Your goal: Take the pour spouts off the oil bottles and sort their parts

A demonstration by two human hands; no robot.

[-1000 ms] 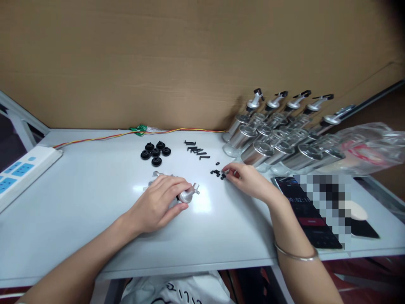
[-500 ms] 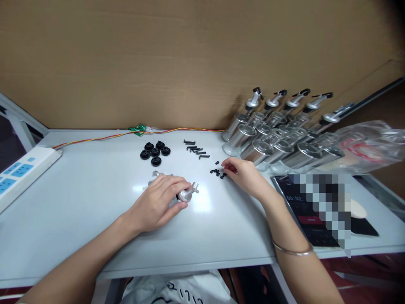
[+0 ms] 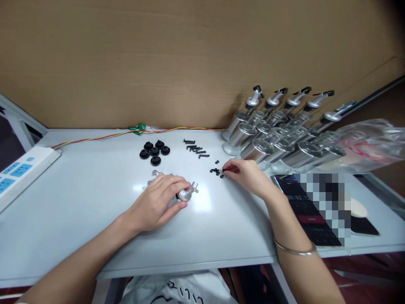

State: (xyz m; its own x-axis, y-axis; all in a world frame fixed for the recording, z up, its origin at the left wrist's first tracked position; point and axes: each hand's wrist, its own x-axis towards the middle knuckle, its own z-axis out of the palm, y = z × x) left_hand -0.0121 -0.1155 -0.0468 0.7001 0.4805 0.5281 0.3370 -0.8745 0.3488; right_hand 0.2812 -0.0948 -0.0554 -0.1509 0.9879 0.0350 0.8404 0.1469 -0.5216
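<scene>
Centre: left hand [image 3: 157, 201] curled round silver metal spout [image 3: 185, 195]; right hand [image 3: 246, 175] nearly closed at small black piece [image 3: 224, 170], hold unclear; picking seemingly needs precision.

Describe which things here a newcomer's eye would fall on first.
Probably the crowd of glass-and-metal bottles at the right rear, several topped with silvery spouts. Next, near the middle, the left hand grips a silvery spout piece, while the right hand reaches small black pieces. Beyond the left hand, six round black parts contrast with the pale table.
</scene>
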